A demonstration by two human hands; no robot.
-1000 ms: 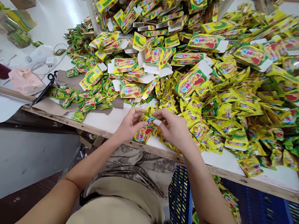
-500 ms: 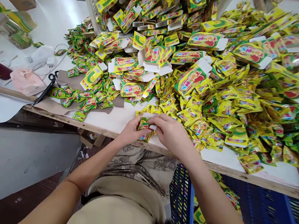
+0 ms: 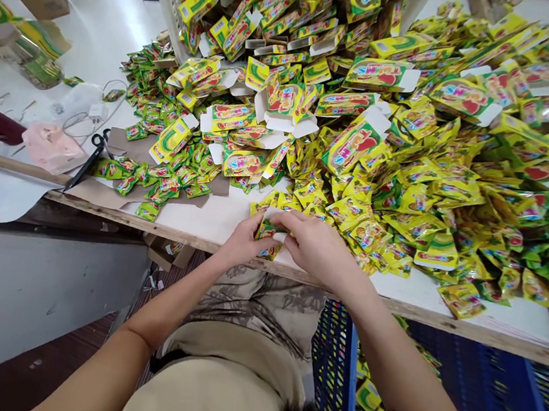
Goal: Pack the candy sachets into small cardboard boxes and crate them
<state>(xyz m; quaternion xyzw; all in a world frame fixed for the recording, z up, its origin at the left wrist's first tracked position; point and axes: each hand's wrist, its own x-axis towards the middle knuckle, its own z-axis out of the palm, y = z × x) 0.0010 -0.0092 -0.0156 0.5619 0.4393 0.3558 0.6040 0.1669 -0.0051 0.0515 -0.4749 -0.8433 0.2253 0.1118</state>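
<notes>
Yellow and green is nearly all one sees: a deep heap of small glossy foil sachets (image 3: 406, 195) spreads over the white-topped wooden bench (image 3: 207, 220), with flat and half-folded printed cardboard cartons (image 3: 352, 145) lying on top of it, their white flaps open. At the near edge of the bench the person works on one small yellow printed carton (image 3: 269, 235), held low against the bench top, probably so that the surface steadies it. The left hand (image 3: 242, 245) is closed around the carton's near end, thumb on top, and the right hand (image 3: 317, 244) comes over it from the other side with fingertips pinched on its white flap (image 3: 273, 217); both hands are clamped on the same carton and meet there. Loose sachets lie touching and just beyond the hands, within easy reach.

Further left, green sachets (image 3: 157, 184) lie in a thinner scatter on a sheet of brown card (image 3: 93, 193). A pair of black-handled scissors (image 3: 87, 159) rests at the edge of that card, beside a crumpled pink plastic bag (image 3: 51, 146) and a coil of thin white cable (image 3: 92, 118). Under the bench, beside the person's right knee, a blue slatted plastic crate (image 3: 475, 403) holds more yellow packs, placed where finished pieces could simply be dropped.
</notes>
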